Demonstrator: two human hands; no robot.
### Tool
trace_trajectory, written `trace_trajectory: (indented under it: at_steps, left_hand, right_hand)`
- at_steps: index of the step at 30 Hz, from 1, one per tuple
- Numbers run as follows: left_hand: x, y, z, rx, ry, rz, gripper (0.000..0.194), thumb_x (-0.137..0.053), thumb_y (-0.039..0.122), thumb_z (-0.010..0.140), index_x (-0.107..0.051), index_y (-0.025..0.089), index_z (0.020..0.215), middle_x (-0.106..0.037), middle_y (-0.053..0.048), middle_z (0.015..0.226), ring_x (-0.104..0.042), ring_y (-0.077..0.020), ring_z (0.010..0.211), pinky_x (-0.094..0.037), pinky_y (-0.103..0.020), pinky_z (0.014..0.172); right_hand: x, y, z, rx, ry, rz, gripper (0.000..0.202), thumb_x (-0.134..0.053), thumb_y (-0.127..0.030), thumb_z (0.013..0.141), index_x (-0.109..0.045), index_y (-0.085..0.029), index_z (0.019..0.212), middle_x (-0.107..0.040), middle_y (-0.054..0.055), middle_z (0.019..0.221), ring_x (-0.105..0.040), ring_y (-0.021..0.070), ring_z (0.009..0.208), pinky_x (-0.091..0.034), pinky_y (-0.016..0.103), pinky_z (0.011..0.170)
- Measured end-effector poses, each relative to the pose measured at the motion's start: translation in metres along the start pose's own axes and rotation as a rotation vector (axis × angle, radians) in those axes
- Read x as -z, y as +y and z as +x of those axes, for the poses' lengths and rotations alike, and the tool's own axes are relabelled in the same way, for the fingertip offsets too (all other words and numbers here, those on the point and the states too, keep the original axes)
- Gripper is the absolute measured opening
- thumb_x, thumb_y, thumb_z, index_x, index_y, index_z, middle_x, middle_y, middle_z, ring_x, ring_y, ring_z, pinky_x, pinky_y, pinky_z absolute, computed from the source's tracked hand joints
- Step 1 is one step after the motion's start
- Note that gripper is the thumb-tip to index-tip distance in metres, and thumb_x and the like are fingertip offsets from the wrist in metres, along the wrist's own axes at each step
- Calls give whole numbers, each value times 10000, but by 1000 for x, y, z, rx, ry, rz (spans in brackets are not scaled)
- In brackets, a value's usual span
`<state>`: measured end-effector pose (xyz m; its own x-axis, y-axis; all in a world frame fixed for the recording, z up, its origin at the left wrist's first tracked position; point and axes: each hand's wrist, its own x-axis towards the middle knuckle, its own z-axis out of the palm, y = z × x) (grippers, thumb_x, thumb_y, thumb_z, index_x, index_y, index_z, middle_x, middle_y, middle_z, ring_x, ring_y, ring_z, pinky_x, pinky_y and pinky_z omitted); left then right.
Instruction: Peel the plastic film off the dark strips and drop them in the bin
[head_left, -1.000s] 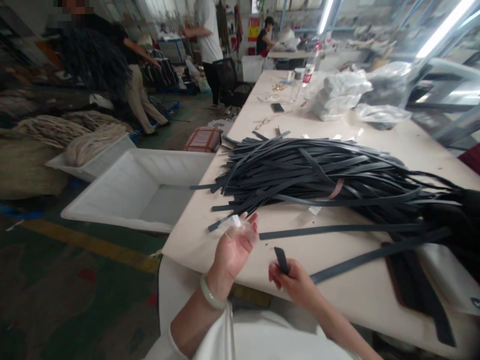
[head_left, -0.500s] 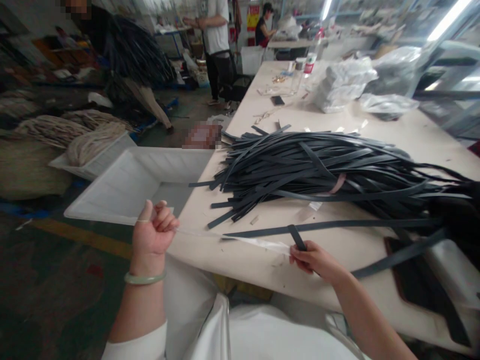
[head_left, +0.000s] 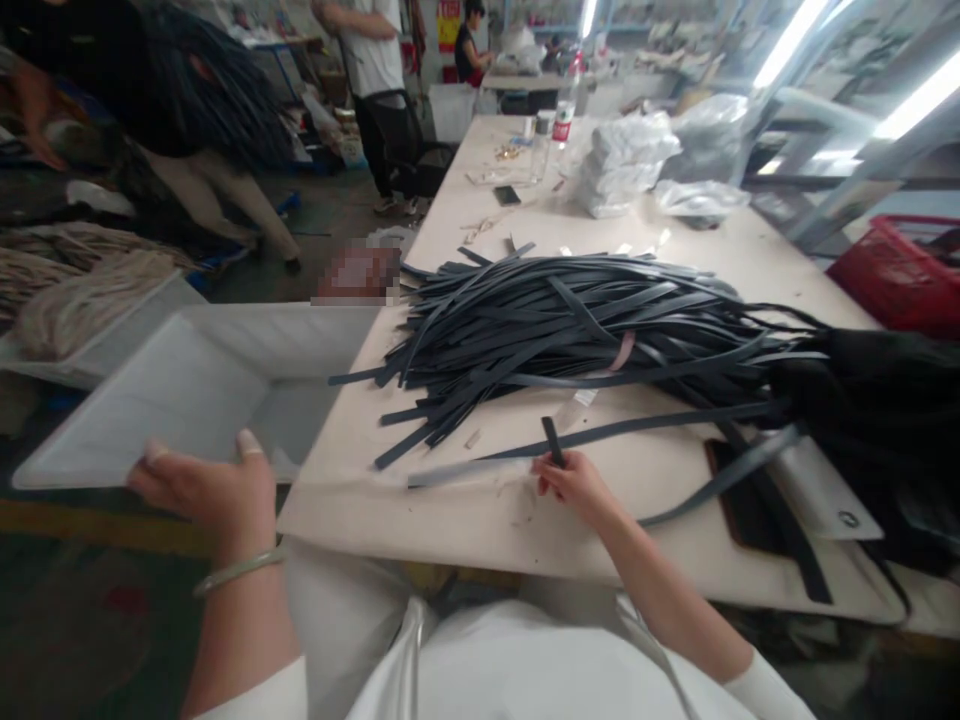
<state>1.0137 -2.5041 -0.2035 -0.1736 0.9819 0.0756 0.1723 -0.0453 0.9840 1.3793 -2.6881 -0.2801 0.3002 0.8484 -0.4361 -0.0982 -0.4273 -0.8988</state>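
Note:
A large bundle of dark flat strips lies across the pale table, bound by a pinkish band. My right hand pinches the end of one dark strip near the table's front. From those fingers a thin whitish translucent strip runs left over the tabletop. My left hand, thumb and fingers apart, is at the near rim of the white bin, left of the table; nothing shows in it. Whether it touches the rim cannot be made out.
Behind the bundle are a dark phone-like object, a bottle and wrapped plastic packs. A red basket stands at the right. At the left a person carries dark strips; other people are farther back.
My left hand has let go of the whitish strip, opened and moved left toward the bin. My right hand still holds its strip. The view has shifted right, and the walking person's body shows more.

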Motion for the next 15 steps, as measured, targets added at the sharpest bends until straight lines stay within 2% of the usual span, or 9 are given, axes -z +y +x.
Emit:
trace_trajectory:
  at_steps: [1, 2, 4, 5, 6, 8, 10, 13, 15]
  left_hand:
    - [-18, 1, -15, -115, -13, 82, 268, -664, 229, 810, -562, 239, 1057, -609, -45, 1076, -556, -269, 1104, -440, -454, 987]
    - [-40, 0, -32, -210, -118, 148, 287, -710, 224, 768, -602, 235, 1035, -615, -44, 1103, -546, -273, 1129, -411, -449, 1032]
    - [-89, -4, -68, -302, -552, 185, 359, -802, 229, 667, -679, 234, 1004, -633, -58, 1155, -531, -286, 1168, -359, -426, 1088]
    - [-111, -7, -86, -324, -721, 182, 412, -852, 232, 598, -707, 240, 983, -646, -66, 1150, -529, -294, 1163, -354, -409, 1086]
    - [-130, -10, -102, -328, -838, 170, 436, -881, 232, 548, -727, 245, 956, -666, -72, 1103, -544, -295, 1114, -383, -392, 1045]
    - [-156, -17, -125, -288, -919, 162, 376, -885, 234, 540, -748, 248, 890, -685, -66, 935, -572, -274, 932, -447, -349, 878]
    - [-167, -22, -135, -225, -932, 162, 224, -835, 223, 614, -747, 240, 819, -663, -47, 783, -554, -237, 757, -434, -305, 710]
    - [-166, -26, -134, -212, -902, 175, 83, -784, 197, 662, -717, 227, 702, -641, -28, 696, -543, -205, 675, -394, -275, 639]
    - [-162, -26, -132, -215, -872, 177, 89, -761, 218, 687, -685, 219, 640, -630, -20, 669, -548, -195, 672, -396, -268, 647]
  right_hand:
    - [-7, -1, -1, 12, -28, -24, 240, -702, -374, 724, -593, -166, 671, -594, -15, 489, -325, 50, 377, -213, 205, 386]
    - [-14, -3, -2, 23, -65, -45, 225, -697, -346, 737, -596, -163, 654, -592, -18, 482, -332, 49, 381, -215, 202, 390]
    - [-26, -6, -4, 45, -158, -78, 219, -691, -308, 760, -606, -157, 627, -592, -22, 480, -366, 53, 395, -249, 198, 407]
    - [-31, -8, -6, 54, -198, -92, 214, -691, -290, 765, -613, -153, 619, -592, -24, 482, -392, 57, 406, -275, 196, 420]
    - [-35, -10, -7, 60, -230, -99, 196, -687, -271, 770, -625, -151, 628, -593, -29, 489, -422, 61, 419, -301, 194, 436]
    - [-37, -11, -9, 85, -260, -115, 166, -660, -255, 793, -650, -149, 666, -581, -43, 500, -457, 66, 444, -335, 190, 462]
    - [-32, -10, -12, 127, -262, -140, 202, -623, -280, 828, -646, -148, 677, -561, -49, 506, -461, 65, 464, -347, 188, 479]
    - [-19, -6, -15, 187, -257, -161, 273, -608, -368, 860, -631, -146, 702, -559, -40, 540, -454, 67, 499, -355, 191, 506]
    - [-12, -5, -18, 201, -218, -134, 319, -578, -456, 887, -647, -149, 832, -571, -37, 590, -438, 65, 503, -349, 194, 507]
